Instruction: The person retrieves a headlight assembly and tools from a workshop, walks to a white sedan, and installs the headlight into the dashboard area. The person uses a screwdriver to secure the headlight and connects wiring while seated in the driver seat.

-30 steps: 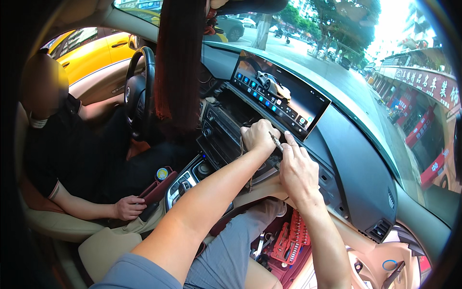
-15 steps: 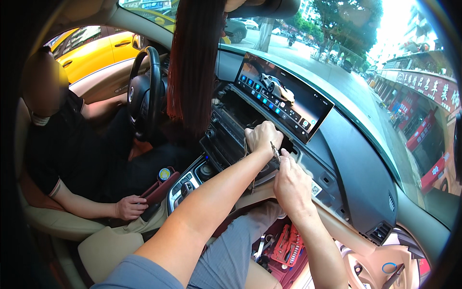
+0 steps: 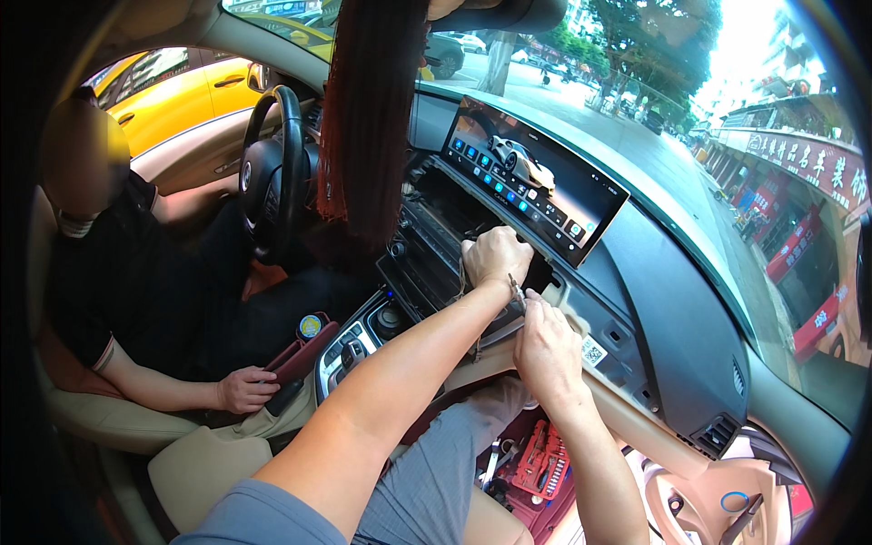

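Note:
My left hand (image 3: 495, 254) is closed at the open dashboard cavity (image 3: 454, 204) below the wide screen (image 3: 536, 177). Its knuckles show, but its fingertips and whatever they hold are hidden. Thin wires (image 3: 461, 282) hang beside that wrist. My right hand (image 3: 550, 343), just right of the left wrist, pinches a slim, metal-looking piece (image 3: 516, 291) whose exact kind I cannot make out. It points up, close against the left wrist. The screen stands over the cavity, lit with a car picture and rows of icons.
A person (image 3: 118, 254) sits on the left behind the steering wheel (image 3: 272, 173), one hand on the console side. The gear selector (image 3: 350, 354) lies between us. A red tool case (image 3: 543, 461) with sockets is on the floor. A dark red tassel (image 3: 363, 136) hangs above.
My right hand has shifted slightly down, and the slim piece has dropped a little with it. My left hand stays nearly in place at the cavity.

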A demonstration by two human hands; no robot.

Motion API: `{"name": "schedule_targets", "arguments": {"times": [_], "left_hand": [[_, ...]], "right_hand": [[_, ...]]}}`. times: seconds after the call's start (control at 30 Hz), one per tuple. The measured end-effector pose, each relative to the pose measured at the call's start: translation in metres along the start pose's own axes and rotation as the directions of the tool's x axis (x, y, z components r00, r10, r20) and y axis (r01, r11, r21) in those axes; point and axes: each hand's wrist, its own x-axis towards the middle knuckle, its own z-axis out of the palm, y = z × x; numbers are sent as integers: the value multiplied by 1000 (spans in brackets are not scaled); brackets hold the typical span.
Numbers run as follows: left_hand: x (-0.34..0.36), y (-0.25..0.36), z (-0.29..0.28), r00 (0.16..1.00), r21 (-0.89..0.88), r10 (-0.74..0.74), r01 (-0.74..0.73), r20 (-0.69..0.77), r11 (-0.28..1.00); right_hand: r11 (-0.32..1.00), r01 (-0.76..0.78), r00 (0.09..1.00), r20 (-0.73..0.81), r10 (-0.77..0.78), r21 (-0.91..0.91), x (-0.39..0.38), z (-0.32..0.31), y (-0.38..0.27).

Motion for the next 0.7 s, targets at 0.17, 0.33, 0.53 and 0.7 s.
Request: {"name": "schedule_targets", "arguments": {"times": [0.17, 0.33, 0.53, 0.7], "left_hand": [[0, -1, -1, 1000, -28, 15, -15, -9, 999], [-1, -6, 1, 999, -46, 45, -45, 4, 998], [-2, -9, 8, 991, 23, 110, -108, -73, 994], [-4, -21, -2, 954, -79, 260, -273, -147, 959]], "right_hand": [[995, 6, 987, -159, 10, 95, 9, -6, -5], [992, -74, 991, -107, 84, 97, 34, -10, -10], [976, -219, 975, 47, 218, 15, 36, -8, -9], [919, -199, 961, -116, 251, 339, -19, -27, -4]]}}
